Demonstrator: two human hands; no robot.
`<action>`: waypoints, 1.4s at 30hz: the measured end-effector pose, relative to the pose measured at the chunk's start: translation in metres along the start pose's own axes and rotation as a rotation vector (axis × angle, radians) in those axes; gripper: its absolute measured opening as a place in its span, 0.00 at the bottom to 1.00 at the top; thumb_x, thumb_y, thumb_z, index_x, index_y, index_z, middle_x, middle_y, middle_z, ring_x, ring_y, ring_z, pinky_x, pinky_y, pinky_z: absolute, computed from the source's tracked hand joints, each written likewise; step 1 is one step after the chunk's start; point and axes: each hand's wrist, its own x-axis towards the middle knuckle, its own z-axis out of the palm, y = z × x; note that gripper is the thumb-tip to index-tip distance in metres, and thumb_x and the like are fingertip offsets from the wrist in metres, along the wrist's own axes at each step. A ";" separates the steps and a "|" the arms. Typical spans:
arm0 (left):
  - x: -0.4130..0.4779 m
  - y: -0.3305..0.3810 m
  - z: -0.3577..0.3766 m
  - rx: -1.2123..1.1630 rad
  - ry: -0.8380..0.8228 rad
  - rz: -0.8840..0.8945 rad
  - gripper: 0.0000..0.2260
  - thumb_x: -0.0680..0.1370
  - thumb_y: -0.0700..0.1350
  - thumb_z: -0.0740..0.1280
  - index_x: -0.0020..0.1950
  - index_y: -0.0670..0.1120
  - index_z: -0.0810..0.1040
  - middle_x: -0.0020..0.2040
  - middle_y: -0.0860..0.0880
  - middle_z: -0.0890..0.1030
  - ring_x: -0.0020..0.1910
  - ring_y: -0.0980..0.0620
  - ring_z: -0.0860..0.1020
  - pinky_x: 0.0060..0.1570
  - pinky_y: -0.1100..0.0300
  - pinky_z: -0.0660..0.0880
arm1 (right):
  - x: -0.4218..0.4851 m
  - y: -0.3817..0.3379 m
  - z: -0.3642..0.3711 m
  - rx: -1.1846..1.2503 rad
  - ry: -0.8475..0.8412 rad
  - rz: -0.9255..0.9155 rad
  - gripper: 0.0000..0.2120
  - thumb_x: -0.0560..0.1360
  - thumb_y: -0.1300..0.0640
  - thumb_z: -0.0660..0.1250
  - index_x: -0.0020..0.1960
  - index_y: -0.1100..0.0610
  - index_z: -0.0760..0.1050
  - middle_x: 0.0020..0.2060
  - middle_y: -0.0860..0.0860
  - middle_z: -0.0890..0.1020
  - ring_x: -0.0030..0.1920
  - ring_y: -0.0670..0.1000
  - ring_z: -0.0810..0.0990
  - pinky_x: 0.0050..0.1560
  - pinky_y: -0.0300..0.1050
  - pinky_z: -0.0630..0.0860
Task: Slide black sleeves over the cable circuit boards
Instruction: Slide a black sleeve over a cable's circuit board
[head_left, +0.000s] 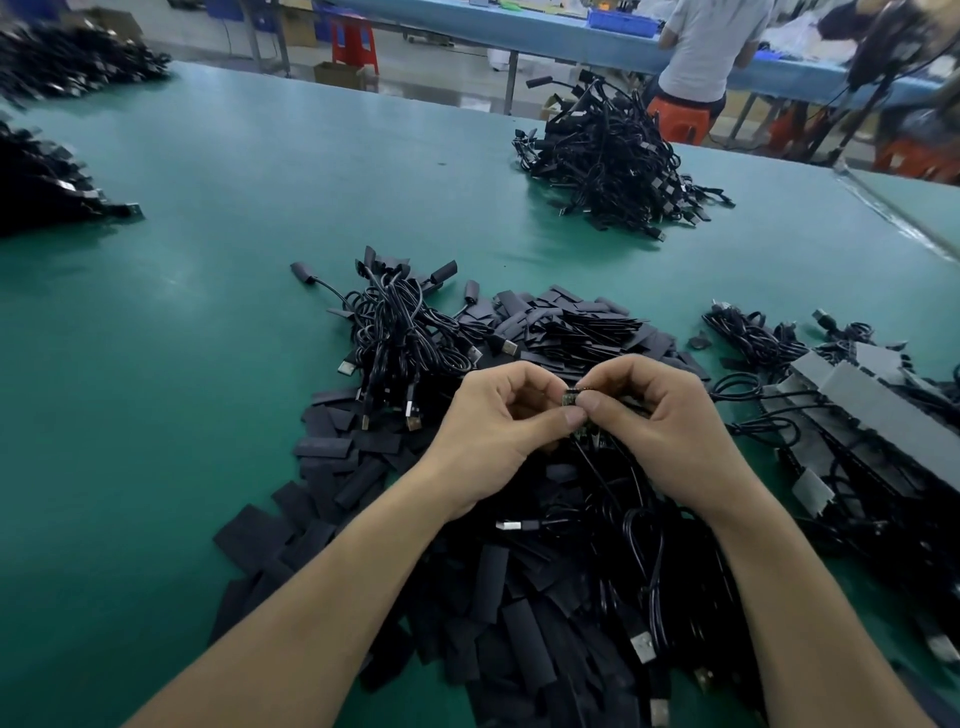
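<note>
Head view: two hands meet above the heap of black sleeves (566, 322), which are too many to count and lie spread on the green surface (208, 260). The left hand (498, 415) and right hand (660, 415) each have thumb and curled fingertips closed on one small circuit board (570, 399), held just over the middle of the heap. Its one thin black cable (597, 467) hangs down onto the sleeves. I cannot tell whether a sleeve is on the board.

Five cable piles lie around the heap. One coiled bundle (395, 332) touches its left far edge. One pile with grey strips (857, 405) lies just right of it. One taller tangle (608, 161) sits well beyond it. Two dark piles, (47, 182) and (78, 57), lie far to its left.

Farther past the heap, one person in a white shirt (706, 47) stands at a blue bench (571, 26), and one red stool (353, 36) stands on the floor.
</note>
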 end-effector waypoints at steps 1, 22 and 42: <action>0.000 0.000 0.000 -0.010 -0.008 0.001 0.08 0.73 0.35 0.75 0.41 0.46 0.80 0.35 0.50 0.80 0.35 0.55 0.76 0.38 0.62 0.77 | 0.000 -0.001 0.000 0.030 -0.005 0.009 0.08 0.75 0.65 0.72 0.45 0.52 0.80 0.39 0.47 0.84 0.40 0.43 0.81 0.45 0.34 0.76; -0.006 0.005 0.000 -0.013 -0.066 0.137 0.05 0.73 0.33 0.74 0.44 0.41 0.82 0.36 0.51 0.82 0.36 0.55 0.78 0.41 0.64 0.77 | -0.002 -0.006 0.003 0.447 -0.110 0.133 0.07 0.70 0.50 0.72 0.41 0.53 0.83 0.37 0.51 0.82 0.38 0.47 0.79 0.42 0.38 0.77; -0.004 0.006 0.000 -0.391 0.153 0.076 0.06 0.77 0.47 0.66 0.48 0.45 0.73 0.44 0.45 0.85 0.43 0.46 0.84 0.44 0.52 0.82 | -0.007 0.011 -0.011 -0.404 0.138 0.151 0.09 0.79 0.55 0.68 0.42 0.45 0.75 0.32 0.40 0.79 0.34 0.41 0.74 0.49 0.51 0.73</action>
